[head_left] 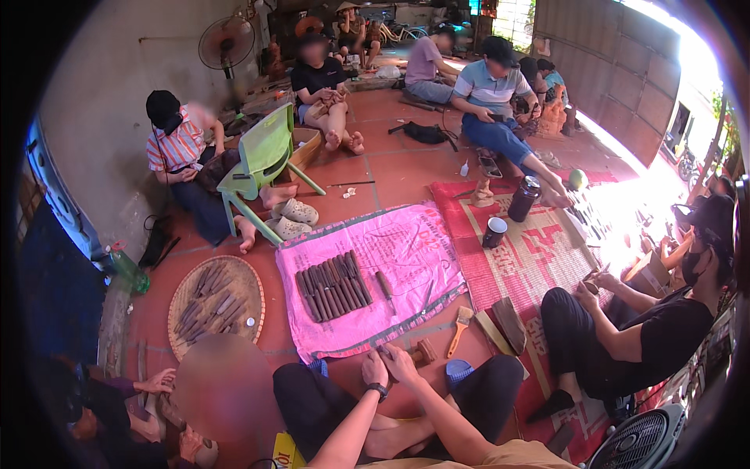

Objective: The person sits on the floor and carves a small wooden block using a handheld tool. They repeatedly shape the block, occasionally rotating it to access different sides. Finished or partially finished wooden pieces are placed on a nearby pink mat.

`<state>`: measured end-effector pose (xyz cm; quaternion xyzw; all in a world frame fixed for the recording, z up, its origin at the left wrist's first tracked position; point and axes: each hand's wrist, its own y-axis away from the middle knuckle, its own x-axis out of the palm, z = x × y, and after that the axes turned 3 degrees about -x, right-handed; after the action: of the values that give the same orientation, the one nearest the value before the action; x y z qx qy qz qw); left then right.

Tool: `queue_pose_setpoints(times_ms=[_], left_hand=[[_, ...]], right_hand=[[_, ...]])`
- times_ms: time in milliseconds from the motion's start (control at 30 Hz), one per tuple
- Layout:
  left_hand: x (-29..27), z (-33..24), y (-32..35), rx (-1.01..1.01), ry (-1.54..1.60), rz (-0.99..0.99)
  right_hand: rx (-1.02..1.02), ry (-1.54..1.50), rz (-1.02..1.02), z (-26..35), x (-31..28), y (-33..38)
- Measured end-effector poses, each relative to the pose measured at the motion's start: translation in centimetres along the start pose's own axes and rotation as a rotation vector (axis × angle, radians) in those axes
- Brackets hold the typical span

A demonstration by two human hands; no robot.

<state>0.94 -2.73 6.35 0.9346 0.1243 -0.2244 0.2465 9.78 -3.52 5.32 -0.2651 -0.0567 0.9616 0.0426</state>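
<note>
The red tiled floor (391,168) carried everything, with people seated around its edges. At the centre lay a pink plastic sheet (367,273), and at about three o'clock from it a red patterned mat (539,250) holding a dark bottle (523,198) and a dark cup (494,232). A green plastic chair (262,160) stood tipped at eleven o'clock, and a round woven tray (217,305) of dark carving tools sat at nine o'clock.

On the sheet a row of wooden-handled chisels (332,285) lay side by side, with a single chisel (383,284) just beside it at three o'clock. A paintbrush (459,327) rested at the sheet's five o'clock corner, near a wooden mallet (424,352).

At six o'clock the person's left hand (375,369) and right hand (402,364) met, touching each other, both curled closed around a small workpiece (388,358) held low over the sheet's near edge, in front of the crossed legs (too small and too covered to tell its shape, or whether a tool was also in the grip). The left wrist wore a dark watch.

Judging by the layout, the carving seemed under way rather than finished: nearly all chisels lay in their row, and how far the piece had been shaped could not be told.
</note>
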Motion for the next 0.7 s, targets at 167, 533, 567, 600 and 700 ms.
queue_pose_setpoints(times_ms=[167, 533, 567, 600, 700], left_hand=[[-0.7, -1.8, -0.2, -0.086, -0.028, 0.089], [-0.5, -1.5, -1.7, -0.114, -0.063, 0.138], [-0.6, -1.8, -1.7, -0.106, -0.070, 0.163], [-0.3, -1.4, -1.7, -0.074, -0.091, 0.136], [0.0, -0.6, -2.0, -0.048, 0.017, 0.105]], right_hand=[[0.037, 0.106, -0.057, 0.3, 0.8, -1.8], [-0.007, 0.016, -0.045, 0.0, 0.3, -0.2], [-0.033, 0.040, -0.051, -0.4, 0.3, -0.4], [-0.068, 0.044, -0.090, -0.3, 0.6, -0.5], [0.016, 0.115, -0.147, 0.1, 1.5, -1.5]])
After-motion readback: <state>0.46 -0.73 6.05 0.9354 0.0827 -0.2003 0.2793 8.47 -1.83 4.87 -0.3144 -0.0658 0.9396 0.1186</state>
